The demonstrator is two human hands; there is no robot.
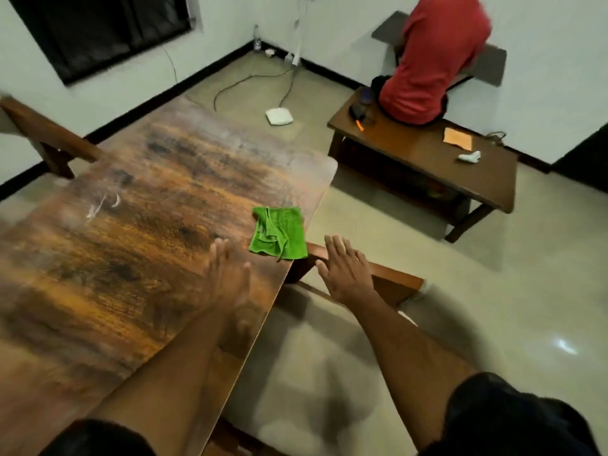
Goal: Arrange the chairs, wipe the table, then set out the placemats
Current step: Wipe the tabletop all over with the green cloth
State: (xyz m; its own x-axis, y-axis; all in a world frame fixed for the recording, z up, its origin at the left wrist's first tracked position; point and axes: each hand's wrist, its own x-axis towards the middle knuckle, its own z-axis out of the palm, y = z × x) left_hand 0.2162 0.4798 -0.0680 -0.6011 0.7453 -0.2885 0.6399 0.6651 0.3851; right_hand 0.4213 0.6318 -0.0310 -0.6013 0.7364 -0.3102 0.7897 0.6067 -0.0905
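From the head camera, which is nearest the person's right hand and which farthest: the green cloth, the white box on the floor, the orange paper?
From the right hand:
1. Green cloth, just left, at the table's edge.
2. White box, on the floor beyond the table.
3. Orange paper, on the low table to the far right.

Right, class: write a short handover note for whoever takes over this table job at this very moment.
Left hand: open, blurred, over the table, holding nothing.
Right hand: open, fingers straight, over the chair back at the table's edge; contact unclear.
Green cloth: crumpled near that edge, untouched.
Done: cannot tell.
Left: settle the chairs, wipe the table, set out placemats; none in view.
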